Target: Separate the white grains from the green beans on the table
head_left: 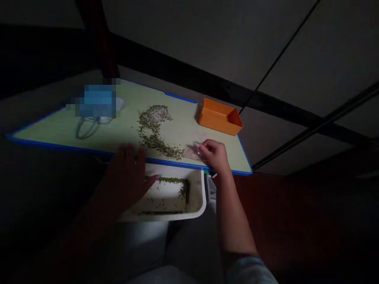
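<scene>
Small green grains, perhaps mung beans [161, 146], lie in a curved trail on the pale table [124, 134], with a paler mixed heap [155, 114] at its far end. My right hand [214, 154] is pinched closed just beyond the trail's right end. A thin, see-through sheet with reddish marks [192, 153] lies beside its fingertips; whether they grip it is unclear. My left hand [127, 173] is open, fingers spread at the table's blue front edge, thumb over a white bin [197, 197]. More green grains [173, 180] line the bin's inside.
An orange open box [220, 122] stands at the table's back right. On the left sits a blurred-out blue object [99, 100] with a dark cord loop [85, 130]. Behind the table rises a panelled wall or cupboard [207, 47]; a dark red floor [272, 213] shows at right.
</scene>
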Action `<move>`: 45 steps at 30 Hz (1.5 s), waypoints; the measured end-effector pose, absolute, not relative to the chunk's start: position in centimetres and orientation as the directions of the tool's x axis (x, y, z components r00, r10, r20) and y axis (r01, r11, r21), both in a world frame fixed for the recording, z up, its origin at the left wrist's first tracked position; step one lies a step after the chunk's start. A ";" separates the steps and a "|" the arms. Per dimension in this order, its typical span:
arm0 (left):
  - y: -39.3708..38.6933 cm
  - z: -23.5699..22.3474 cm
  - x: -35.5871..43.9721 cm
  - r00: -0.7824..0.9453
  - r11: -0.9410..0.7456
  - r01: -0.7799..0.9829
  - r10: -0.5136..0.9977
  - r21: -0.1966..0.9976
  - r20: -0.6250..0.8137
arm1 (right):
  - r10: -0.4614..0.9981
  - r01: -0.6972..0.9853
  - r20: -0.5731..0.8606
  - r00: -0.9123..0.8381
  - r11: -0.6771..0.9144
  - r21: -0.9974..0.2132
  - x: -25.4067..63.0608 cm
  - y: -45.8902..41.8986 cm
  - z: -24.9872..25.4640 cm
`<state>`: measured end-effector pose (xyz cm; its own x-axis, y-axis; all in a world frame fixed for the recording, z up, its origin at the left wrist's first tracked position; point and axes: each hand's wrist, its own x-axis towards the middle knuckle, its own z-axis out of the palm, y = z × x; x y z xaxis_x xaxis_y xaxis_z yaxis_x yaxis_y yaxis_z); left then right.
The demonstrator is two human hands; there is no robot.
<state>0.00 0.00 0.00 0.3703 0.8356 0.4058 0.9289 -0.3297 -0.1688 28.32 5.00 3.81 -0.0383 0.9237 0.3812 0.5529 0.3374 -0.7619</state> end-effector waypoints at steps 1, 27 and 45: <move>0.0 0.1 0.0 0.371 -0.333 0.929 0.834 -0.162 0.409 | 0.925 0.556 0.377 -0.041 0.334 -0.761 28.4 5.0 3.9; 0.0 0.6 0.1 0.332 -0.315 0.943 0.865 -0.109 0.375 | 0.939 0.512 0.340 -0.053 0.317 -0.798 28.4 5.1 4.1; -0.1 0.3 0.0 0.338 -0.311 0.941 0.849 -0.132 0.407 | 0.924 0.639 0.384 0.004 0.293 -0.712 28.4 5.1 4.1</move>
<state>0.00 -0.12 0.29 0.3376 0.8486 0.4074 0.9412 -0.3111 -0.1319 28.43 5.11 4.08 0.0035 0.9235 0.3835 0.6386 0.2931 -0.7115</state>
